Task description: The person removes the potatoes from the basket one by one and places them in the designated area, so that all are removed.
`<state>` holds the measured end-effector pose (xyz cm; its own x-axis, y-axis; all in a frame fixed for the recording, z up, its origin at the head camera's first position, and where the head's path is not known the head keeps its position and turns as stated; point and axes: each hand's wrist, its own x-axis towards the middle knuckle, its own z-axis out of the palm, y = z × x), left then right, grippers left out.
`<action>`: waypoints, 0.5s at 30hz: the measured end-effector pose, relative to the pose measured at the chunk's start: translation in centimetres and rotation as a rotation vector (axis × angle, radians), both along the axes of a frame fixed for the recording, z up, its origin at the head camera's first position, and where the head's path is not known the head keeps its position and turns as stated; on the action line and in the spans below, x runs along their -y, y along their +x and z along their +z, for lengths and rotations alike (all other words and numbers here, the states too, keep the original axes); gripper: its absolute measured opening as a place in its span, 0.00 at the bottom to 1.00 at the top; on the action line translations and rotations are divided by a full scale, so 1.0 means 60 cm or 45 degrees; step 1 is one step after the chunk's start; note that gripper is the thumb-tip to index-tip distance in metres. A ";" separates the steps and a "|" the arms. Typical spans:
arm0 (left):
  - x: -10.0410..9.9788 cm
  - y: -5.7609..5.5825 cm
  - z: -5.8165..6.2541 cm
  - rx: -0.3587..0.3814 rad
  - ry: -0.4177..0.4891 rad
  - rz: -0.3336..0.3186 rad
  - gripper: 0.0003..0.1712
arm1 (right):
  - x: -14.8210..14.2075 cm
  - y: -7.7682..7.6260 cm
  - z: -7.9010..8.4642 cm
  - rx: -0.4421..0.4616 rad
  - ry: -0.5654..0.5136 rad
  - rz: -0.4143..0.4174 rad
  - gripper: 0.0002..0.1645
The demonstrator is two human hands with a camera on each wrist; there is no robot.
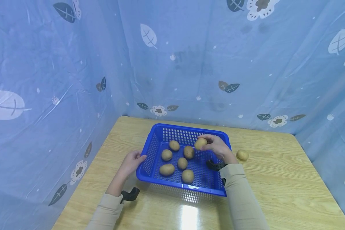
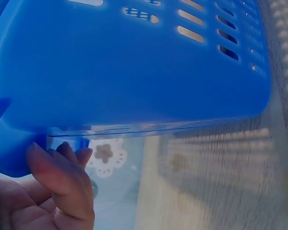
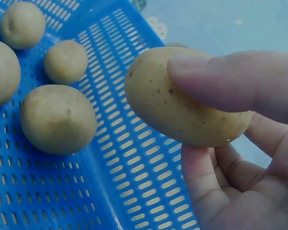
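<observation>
My right hand [image 1: 218,147] pinches a potato [image 1: 200,143] between thumb and fingers, above the far right part of a blue plastic basket [image 1: 181,186]. In the right wrist view that potato [image 3: 158,93] is oval, with small dark specks. My left hand [image 1: 131,164] grips the basket's left rim, thumb on top and fingers curled under the edge, as the left wrist view of the hand [image 2: 62,191] also shows. Several potatoes lie spread over the basket floor, among them one in the middle [image 1: 188,152] and one near the front [image 1: 187,176].
A single potato [image 1: 242,155] lies on the wooden table [image 1: 287,179] just right of the basket. Blue patterned curtains [image 1: 189,64] hang behind the table and along both sides. Black wrist straps [image 1: 130,194] sit on both wrists.
</observation>
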<state>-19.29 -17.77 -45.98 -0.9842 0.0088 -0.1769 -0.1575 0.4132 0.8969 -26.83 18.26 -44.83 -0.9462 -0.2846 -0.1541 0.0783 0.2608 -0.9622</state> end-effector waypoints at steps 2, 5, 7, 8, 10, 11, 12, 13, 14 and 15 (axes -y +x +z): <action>0.000 -0.001 0.000 0.002 0.004 -0.002 0.22 | 0.001 0.000 0.001 -0.001 -0.015 -0.011 0.34; 0.001 -0.002 -0.001 0.009 0.020 -0.002 0.22 | 0.001 0.001 0.002 -0.012 -0.030 -0.012 0.34; 0.001 -0.002 -0.001 0.007 0.023 -0.011 0.22 | 0.000 0.000 0.002 -0.017 -0.053 -0.015 0.34; 0.002 -0.002 -0.001 0.008 0.022 -0.017 0.22 | 0.000 0.000 0.002 -0.018 -0.064 -0.019 0.34; 0.001 -0.002 0.001 0.011 0.019 -0.021 0.22 | -0.001 -0.001 0.001 -0.024 -0.089 -0.022 0.34; 0.001 -0.001 0.002 0.013 0.021 -0.021 0.22 | -0.001 -0.002 0.000 -0.024 -0.103 -0.031 0.34; 0.000 -0.001 0.003 0.014 0.022 -0.025 0.22 | -0.001 -0.002 0.000 -0.024 -0.114 -0.040 0.34; 0.000 0.000 0.003 0.016 0.024 -0.027 0.21 | -0.001 -0.002 0.000 -0.033 -0.119 -0.042 0.34; 0.000 0.000 0.004 0.019 0.027 -0.026 0.21 | -0.002 -0.002 0.000 -0.035 -0.121 -0.051 0.34; -0.001 0.000 0.004 0.021 0.034 -0.026 0.21 | -0.001 -0.002 0.000 -0.039 -0.124 -0.060 0.34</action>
<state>-19.30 -17.73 -45.71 -0.9807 0.0339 -0.1924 -0.1641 0.3921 0.9052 -26.93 18.33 -44.81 -0.9626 -0.2521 -0.0990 0.0587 0.1628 -0.9849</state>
